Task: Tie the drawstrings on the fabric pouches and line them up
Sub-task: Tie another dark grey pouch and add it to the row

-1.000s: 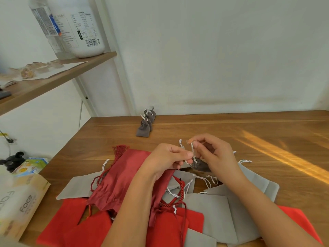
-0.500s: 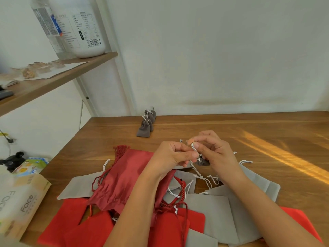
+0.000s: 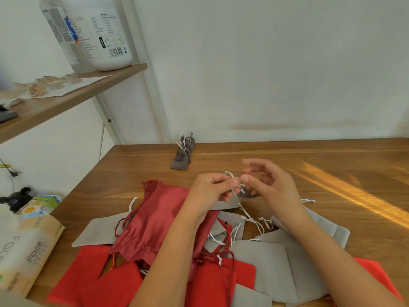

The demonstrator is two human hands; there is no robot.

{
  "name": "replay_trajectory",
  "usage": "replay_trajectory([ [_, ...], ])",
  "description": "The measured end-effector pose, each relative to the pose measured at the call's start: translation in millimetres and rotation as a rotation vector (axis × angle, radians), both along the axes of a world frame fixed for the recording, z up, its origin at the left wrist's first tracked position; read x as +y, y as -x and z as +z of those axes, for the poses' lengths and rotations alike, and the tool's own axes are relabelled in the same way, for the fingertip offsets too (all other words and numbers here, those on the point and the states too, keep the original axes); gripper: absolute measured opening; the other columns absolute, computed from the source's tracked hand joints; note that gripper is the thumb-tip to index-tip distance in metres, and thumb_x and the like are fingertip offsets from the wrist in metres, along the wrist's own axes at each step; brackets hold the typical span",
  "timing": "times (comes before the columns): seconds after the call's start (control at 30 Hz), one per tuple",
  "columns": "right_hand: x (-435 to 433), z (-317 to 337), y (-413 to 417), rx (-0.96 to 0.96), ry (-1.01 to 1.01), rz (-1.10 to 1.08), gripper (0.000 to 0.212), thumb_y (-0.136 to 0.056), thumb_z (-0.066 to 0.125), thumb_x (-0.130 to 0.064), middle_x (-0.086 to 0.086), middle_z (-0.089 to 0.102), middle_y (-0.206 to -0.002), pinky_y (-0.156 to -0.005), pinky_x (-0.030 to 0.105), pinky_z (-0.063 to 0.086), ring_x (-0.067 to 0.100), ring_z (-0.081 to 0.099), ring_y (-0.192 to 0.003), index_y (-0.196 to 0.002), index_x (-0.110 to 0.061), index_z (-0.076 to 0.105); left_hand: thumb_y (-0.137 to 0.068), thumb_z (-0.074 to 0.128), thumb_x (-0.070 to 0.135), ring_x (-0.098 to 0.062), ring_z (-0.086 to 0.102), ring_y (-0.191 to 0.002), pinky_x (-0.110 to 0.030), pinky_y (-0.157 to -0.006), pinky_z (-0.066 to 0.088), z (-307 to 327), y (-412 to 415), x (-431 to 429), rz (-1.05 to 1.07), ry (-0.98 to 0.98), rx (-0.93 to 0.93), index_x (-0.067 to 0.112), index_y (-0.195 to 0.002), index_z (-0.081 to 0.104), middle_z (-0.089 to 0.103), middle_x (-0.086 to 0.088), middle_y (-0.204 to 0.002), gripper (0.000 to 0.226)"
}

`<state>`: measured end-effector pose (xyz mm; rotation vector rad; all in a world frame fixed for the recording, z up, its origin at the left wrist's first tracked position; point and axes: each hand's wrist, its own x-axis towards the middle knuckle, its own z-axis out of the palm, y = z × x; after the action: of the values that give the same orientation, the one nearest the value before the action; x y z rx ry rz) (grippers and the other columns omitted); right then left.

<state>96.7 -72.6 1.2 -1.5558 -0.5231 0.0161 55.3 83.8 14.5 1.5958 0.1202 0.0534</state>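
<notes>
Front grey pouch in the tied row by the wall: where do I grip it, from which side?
Pinch the front grey pouch at its cinched neck, just under the white knot, coming from above on the near side. It seems to stand upright, flaring to a wide base, so the neck is narrowest; the other tied pouches crowd close behind.

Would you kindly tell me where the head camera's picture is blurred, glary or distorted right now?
Head view: the right hand has motion-blurred fingertips; a bright sunlight band crosses the table at the picture's right; wide-angle distortion leans the white bottle on the shelf outward; the tissue pack at the left edge looks soft.
</notes>
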Motion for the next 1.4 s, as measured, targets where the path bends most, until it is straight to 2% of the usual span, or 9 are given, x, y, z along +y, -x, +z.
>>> replay_trajectory([
  [0.07, -0.5, -0.2, -0.6, -0.086, 0.117, -0.029, 0.041, -0.068, 0.079, -0.025, -0.007, 0.069, -0.096, -0.073, 0.02, 0.054, 0.007, 0.066, -0.082, -0.106, -0.023, 0.065, -0.087, 0.068, 0.012, -0.001, 0.05, -0.053, -0.013, -0.05, 0.041, -0.2, -1.1, -1.0, 0.036, -0.012, 0.001, 0.008, -0.077, 0.072, 0.065, 0.006, -0.06, 0.011],
  [0.2, 2.0, -7.2, 0.5, -0.272, 0.262, -0.065, 0.028, -0.072, 0.081, -0.013, -0.009, 0.069, -0.084, -0.071, 0.013, 0.049, 0.004, 0.064, -0.08, -0.094, -0.022, 0.066, -0.086, 0.069, 0.013, 0.0, 0.046, -0.051, -0.012, -0.046, 0.035, -1.9, -1.3, -3.7, 0.052, -0.061, 0.018, 0.009, -0.077, 0.072, 0.056, 0.008, -0.054, 0.01],
  [0.5, 1.6, -8.7, 2.3, -0.408, 0.304, -0.143, 0.022, -0.072, 0.08, -0.014, -0.01, 0.07, -0.077, -0.069, 0.011, 0.051, 0.002, 0.066, -0.078, -0.091, -0.019, 0.068, -0.085, 0.07, 0.02, 0.005, 0.043, -0.048, -0.01, -0.045, 0.032, -2.7, -1.2, -4.9, 0.073, -0.172, 0.032, 0.019, -0.075, 0.072, 0.055, 0.018, -0.047, 0.01],
  [0.7, 7.3, -12.2, 8.7, -0.431, 0.258, -0.184, 0.022, -0.075, 0.078, -0.013, -0.015, 0.068, -0.081, -0.073, 0.007, 0.048, -0.002, 0.065, -0.084, -0.094, -0.019, 0.069, -0.086, 0.069, 0.019, 0.011, 0.054, -0.061, -0.005, -0.055, 0.037, 0.4, 0.3, -1.5, 0.053, -0.153, -0.004, 0.018, -0.076, 0.074, 0.068, 0.018, -0.063, 0.011],
  [0.83, 7.9, -13.5, 7.6, -0.459, 0.273, -0.22, 0.023, -0.074, 0.079, -0.013, -0.014, 0.069, -0.082, -0.073, 0.008, 0.049, -0.001, 0.065, -0.083, -0.092, -0.022, 0.069, -0.086, 0.069, 0.028, -0.009, 0.051, -0.073, -0.019, -0.063, 0.04, -2.1, -2.2, -1.5, 0.106, -0.106, 0.08, 0.02, -0.079, 0.077, 0.074, 0.003, -0.089, 0.014],
  [0.97, 10.0, -14.8, 6.9, -0.587, 0.327, -0.263, 0.018, -0.074, 0.08, -0.011, -0.009, 0.07, -0.08, -0.07, 0.009, 0.049, 0.001, 0.062, -0.08, -0.088, -0.016, 0.072, -0.086, 0.07, 0.022, -0.008, 0.049, -0.061, -0.02, -0.057, 0.04, -3.4, -6.0, -5.6, 0.177, 0.057, 0.179, 0.009, -0.071, 0.071, 0.057, 0.0, -0.064, 0.019],
  [1.13, 13.7, -19.3, 8.7, -0.84, 0.346, -0.232, 0.003, -0.084, 0.069, -0.013, -0.003, 0.069, -0.084, -0.063, 0.018, 0.049, 0.006, 0.063, -0.073, -0.084, -0.011, 0.071, -0.084, 0.068, 0.012, -0.01, 0.056, -0.056, -0.019, -0.051, 0.046, -5.1, -6.3, -10.5, 0.25, 0.099, 0.169, 0.009, -0.059, 0.066, 0.061, -0.003, -0.059, 0.026],
  [1.23, 12.1, -18.6, 8.3, -0.895, 0.347, -0.202, 0.014, -0.089, 0.058, -0.015, -0.002, 0.069, -0.085, -0.06, 0.021, 0.05, 0.009, 0.063, -0.071, -0.083, -0.008, 0.069, -0.086, 0.067, 0.009, -0.007, 0.062, -0.052, -0.018, -0.051, 0.05, -3.7, -4.5, -11.7, 0.243, 0.143, 0.166, 0.005, -0.059, 0.063, 0.063, -0.002, -0.054, 0.027],
  [1.4, 13.5, -17.7, 8.1, -0.863, 0.361, -0.195, 0.004, -0.08, 0.067, -0.005, -0.003, 0.069, -0.081, -0.06, 0.023, 0.049, 0.012, 0.065, -0.07, -0.081, -0.008, 0.069, -0.087, 0.068, 0.011, -0.007, 0.065, -0.053, -0.019, -0.052, 0.053, -1.7, -4.0, -9.9, 0.248, 0.189, 0.177, -0.002, -0.07, 0.065, 0.066, -0.004, -0.058, 0.021],
])
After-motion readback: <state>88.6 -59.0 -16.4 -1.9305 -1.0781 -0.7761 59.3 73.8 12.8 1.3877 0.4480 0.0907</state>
